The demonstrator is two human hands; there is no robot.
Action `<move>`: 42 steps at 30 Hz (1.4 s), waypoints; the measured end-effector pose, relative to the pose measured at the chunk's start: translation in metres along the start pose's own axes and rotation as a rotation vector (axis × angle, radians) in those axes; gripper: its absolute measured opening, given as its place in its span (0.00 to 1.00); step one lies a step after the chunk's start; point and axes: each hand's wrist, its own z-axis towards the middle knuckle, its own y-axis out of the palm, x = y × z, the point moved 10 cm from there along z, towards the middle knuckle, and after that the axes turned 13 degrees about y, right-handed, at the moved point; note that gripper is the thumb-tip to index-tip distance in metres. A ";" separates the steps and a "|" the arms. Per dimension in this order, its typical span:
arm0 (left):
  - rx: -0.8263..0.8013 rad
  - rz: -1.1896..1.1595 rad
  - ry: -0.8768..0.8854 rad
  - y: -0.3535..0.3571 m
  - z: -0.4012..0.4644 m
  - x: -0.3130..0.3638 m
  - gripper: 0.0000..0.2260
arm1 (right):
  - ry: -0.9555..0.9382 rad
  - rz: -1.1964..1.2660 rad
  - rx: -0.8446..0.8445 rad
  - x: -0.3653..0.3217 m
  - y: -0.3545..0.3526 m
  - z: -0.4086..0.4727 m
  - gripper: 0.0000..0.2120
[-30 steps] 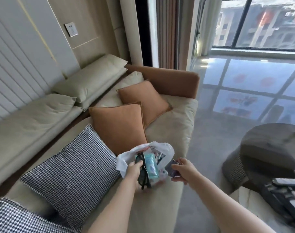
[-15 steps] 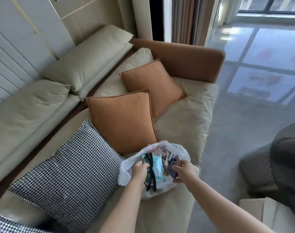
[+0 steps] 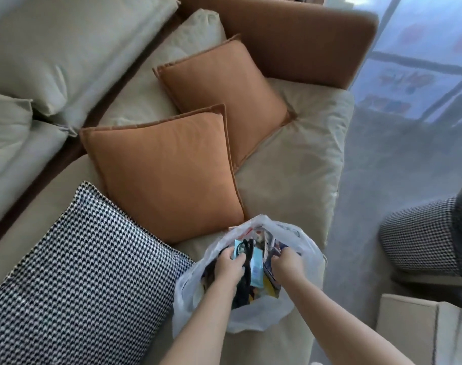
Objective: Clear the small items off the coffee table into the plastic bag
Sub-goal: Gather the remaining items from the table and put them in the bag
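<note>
A white plastic bag lies open on the beige sofa seat, near its front edge. Inside it I see a light-blue packet, a black strap-like item and a dark printed card or packet. My left hand is inside the bag's mouth, fingers curled round the black item beside the blue packet. My right hand grips the dark printed item at the bag's right side. Both forearms reach in from the bottom of the frame.
Two orange cushions and a houndstooth cushion lean on the sofa just left of the bag. A houndstooth stool and a pale box-like edge stand on the right. Grey carpet runs between sofa and stool.
The camera has tilted down and moved closer to the sofa. Both hands have pushed deeper into the bag, and the right hand has carried the dark item inside the bag's mouth.
</note>
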 end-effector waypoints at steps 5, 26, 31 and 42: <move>-0.075 0.064 -0.058 0.018 0.010 -0.011 0.20 | -0.028 -0.088 -0.032 0.007 0.009 0.004 0.09; -0.180 0.560 0.373 0.039 -0.215 0.085 0.16 | -0.377 -0.047 0.059 0.102 -0.110 -0.158 0.16; -0.190 0.700 0.503 0.074 -0.291 0.096 0.17 | -0.431 -0.102 0.154 0.159 -0.147 -0.194 0.16; -0.412 1.069 0.717 0.185 -0.397 0.074 0.18 | -0.342 -0.150 0.424 0.314 -0.210 -0.232 0.16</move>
